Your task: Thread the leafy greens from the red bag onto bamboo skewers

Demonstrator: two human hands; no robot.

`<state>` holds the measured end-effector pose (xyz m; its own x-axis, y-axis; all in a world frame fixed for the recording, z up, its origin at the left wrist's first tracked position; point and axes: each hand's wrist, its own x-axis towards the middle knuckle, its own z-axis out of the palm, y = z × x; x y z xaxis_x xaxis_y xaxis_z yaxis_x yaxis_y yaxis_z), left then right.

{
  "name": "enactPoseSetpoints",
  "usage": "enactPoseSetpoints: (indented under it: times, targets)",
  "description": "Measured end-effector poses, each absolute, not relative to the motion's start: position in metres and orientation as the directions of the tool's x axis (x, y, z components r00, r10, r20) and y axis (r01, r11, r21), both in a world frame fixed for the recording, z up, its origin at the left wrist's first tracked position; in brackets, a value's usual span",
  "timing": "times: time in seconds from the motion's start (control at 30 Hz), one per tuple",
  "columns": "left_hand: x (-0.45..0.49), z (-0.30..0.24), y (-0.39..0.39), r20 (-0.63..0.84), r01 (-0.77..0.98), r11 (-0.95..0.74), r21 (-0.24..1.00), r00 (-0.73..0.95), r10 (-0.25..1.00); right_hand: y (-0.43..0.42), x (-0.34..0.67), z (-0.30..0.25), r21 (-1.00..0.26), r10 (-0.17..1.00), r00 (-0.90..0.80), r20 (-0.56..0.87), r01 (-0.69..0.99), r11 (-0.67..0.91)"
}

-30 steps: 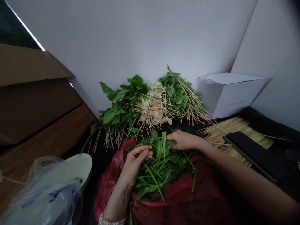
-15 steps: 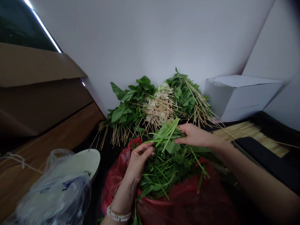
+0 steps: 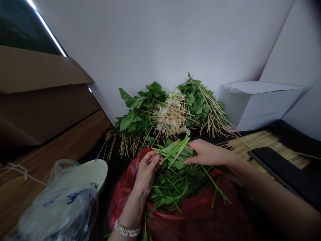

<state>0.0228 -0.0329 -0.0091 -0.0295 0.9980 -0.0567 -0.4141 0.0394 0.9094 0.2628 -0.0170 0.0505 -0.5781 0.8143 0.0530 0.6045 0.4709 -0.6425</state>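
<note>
Above a red plastic bag (image 3: 200, 221) full of loose leafy greens (image 3: 173, 190), both hands are at a small bunch of leafy greens (image 3: 179, 152) with pale green stems. My left hand (image 3: 147, 170), wearing a beaded bracelet, pinches the stem side of the bunch between thumb and fingertips. From the right, my right hand (image 3: 205, 152) grips the other side, its thumb below and its fingers partly hidden behind the leaves. A thin stick seems to run through the bunch near the right fingers, but I cannot make it out clearly.
Skewered greens (image 3: 135, 117) and skewered pale leaves (image 3: 173, 113) are piled against the wall, sticks toward me. A white box (image 3: 260, 103), bare skewers (image 3: 243, 142) and a black phone-like object (image 3: 283, 174) lie right. Left are a white bowl (image 3: 97, 170), clear plastic bag (image 3: 57, 207) and cardboard box (image 3: 45, 110).
Both hands stay on the bunch. My right hand has shifted slightly down and left, and the stems have come down a little with it.
</note>
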Motion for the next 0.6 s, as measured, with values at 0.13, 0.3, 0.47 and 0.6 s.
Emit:
enactPoseSetpoints:
  times: [0.13, 0.3, 0.47, 0.6]
  targets:
    - [0.022, -0.009, -0.033, -0.092, -0.403, 0.064, 0.913, -0.051, 0.994, -0.022, 0.261, 0.052, -0.647, 0.809, -0.587, -0.010, 0.621, 0.443]
    - [0.023, -0.011, -0.032, -0.070, -0.381, 0.041, 0.924, -0.064, 0.995, -0.025, 0.263, 0.057, -0.709, 0.749, -0.657, 0.083, 0.489, 0.507]
    - [0.021, -0.013, -0.030, -0.057, -0.368, -0.015, 0.930, -0.185, 0.981, -0.022, 0.280, 0.068, -0.717, 0.783, -0.612, 0.113, 0.496, 0.491]
    - [0.021, -0.013, -0.030, -0.064, -0.397, -0.013, 0.918, -0.179, 0.982, -0.020, 0.296, 0.079, -0.801, 0.780, -0.613, 0.126, 0.401, 0.445]
